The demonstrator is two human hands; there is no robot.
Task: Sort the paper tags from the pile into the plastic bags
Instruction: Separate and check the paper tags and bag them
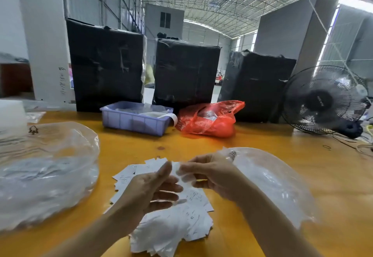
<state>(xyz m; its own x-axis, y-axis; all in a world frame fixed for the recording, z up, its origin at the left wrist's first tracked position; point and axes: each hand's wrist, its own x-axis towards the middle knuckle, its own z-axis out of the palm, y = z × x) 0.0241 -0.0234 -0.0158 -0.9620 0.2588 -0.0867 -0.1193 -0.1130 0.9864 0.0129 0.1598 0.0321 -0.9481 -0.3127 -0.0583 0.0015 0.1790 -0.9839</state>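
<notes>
1. Both hands are meeting at frame centre above the pile of paper tags (171,216); the left hand (153,188) and right hand (210,178) are pinching, it seems, a blurred small clear bag (182,174) between them
2. The tags are lying directly below, nearer the left hand
3. The large clear bag (46,172) at left is holding pale contents; the purple tray (133,122), upper centre, is holding clear packets
</notes>
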